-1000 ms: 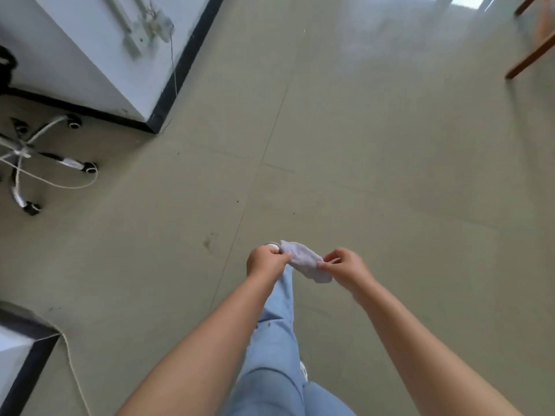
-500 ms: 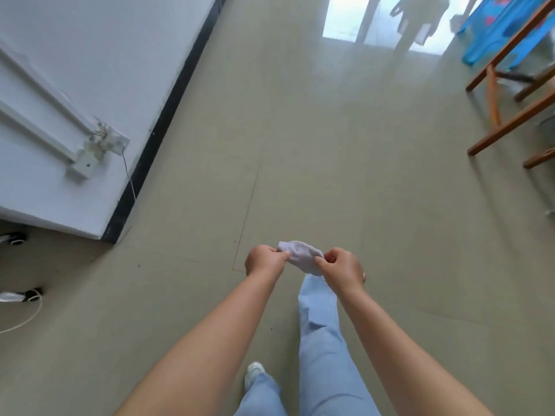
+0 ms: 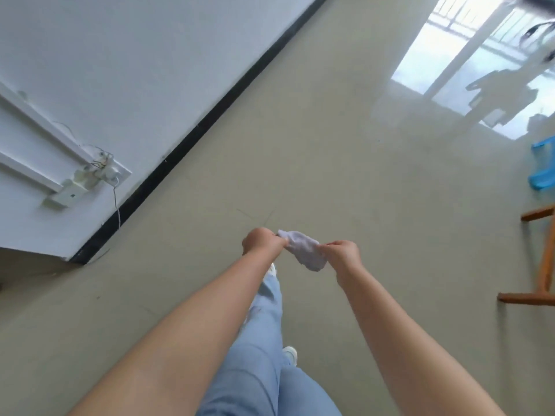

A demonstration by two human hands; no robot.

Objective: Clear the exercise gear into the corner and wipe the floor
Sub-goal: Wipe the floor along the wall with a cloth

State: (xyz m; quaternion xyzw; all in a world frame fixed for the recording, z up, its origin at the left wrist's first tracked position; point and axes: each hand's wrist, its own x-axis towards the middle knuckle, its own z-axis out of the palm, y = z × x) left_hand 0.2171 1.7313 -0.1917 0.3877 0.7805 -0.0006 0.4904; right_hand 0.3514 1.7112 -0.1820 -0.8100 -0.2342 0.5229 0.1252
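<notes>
A small pale lilac cloth (image 3: 304, 249) is held in the air in front of me, over the beige tiled floor (image 3: 330, 163). My left hand (image 3: 261, 242) pinches its left end in a closed fist. My right hand (image 3: 342, 253) grips its right end, and the cloth sags between them. Below my arms I see my light blue trousers and a white shoe (image 3: 289, 354). No exercise gear is in view.
A white wall (image 3: 135, 70) with a black skirting strip (image 3: 210, 121) runs along the left, with a white socket box (image 3: 81, 184) and thin cable. Wooden chair legs (image 3: 543, 265) and a blue plastic item (image 3: 543, 169) stand at the right. Bright window glare lies far right.
I have walked forward along the wall; the office chair base has left view and the wooden legs and blue item came nearer. Both hands keep hold of the cloth.
</notes>
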